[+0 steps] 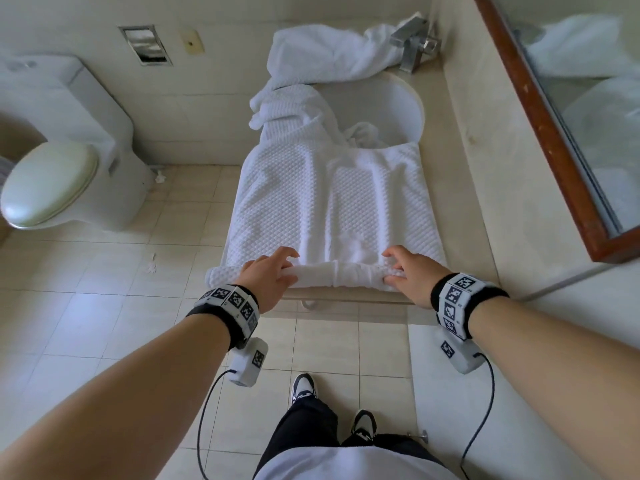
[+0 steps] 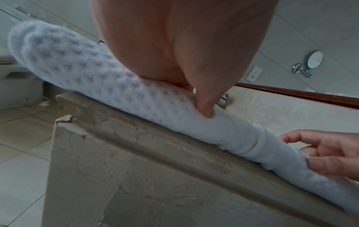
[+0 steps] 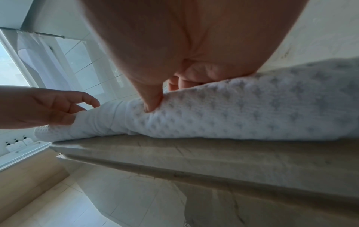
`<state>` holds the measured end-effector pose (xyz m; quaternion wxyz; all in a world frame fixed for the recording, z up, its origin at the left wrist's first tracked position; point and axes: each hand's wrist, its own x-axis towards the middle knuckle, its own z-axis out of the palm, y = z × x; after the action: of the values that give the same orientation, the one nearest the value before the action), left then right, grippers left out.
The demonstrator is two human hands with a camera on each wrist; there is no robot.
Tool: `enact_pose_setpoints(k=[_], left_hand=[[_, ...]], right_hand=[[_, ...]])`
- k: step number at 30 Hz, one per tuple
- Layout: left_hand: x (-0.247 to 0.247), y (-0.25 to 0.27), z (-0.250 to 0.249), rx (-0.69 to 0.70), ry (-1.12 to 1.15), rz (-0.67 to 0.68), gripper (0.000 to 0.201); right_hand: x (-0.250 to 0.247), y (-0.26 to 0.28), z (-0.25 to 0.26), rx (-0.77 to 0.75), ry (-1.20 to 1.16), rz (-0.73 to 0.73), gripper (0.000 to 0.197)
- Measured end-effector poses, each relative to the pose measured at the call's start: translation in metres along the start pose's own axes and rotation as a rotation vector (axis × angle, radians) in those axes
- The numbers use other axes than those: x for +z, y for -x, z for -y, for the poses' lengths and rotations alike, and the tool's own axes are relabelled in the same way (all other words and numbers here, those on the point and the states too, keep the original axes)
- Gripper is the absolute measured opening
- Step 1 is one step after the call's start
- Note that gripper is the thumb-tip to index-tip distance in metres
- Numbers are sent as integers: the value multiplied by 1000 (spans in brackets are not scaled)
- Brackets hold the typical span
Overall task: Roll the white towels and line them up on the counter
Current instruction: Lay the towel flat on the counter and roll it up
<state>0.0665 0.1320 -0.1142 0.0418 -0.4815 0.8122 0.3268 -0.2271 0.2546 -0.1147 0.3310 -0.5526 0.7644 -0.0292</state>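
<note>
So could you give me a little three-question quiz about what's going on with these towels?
1. True or false: the waffle towel is already rolled up completely.
2. Which hands hold the rolled edge at the counter's near end? A) left hand only B) right hand only C) both
3. Fill in: the far end of the waffle towel droops into the ____.

Key:
1. False; only the near edge is rolled, the rest lies flat.
2. C; the thumb and fingers of each hand curl round the roll.
3. Sink; another crumpled towel lies beyond it by the faucet.
</note>
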Motion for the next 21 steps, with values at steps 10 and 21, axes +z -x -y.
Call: enact_pose_setpoints(k=[10, 21], left_hand=[[-19, -36, 7, -47, 163, 92, 38], [-23, -53, 2, 64, 36, -47, 45]], right_hand=[[-17, -21, 6, 95, -76, 18, 46], [-8, -21, 32, 148, -17, -268, 26]])
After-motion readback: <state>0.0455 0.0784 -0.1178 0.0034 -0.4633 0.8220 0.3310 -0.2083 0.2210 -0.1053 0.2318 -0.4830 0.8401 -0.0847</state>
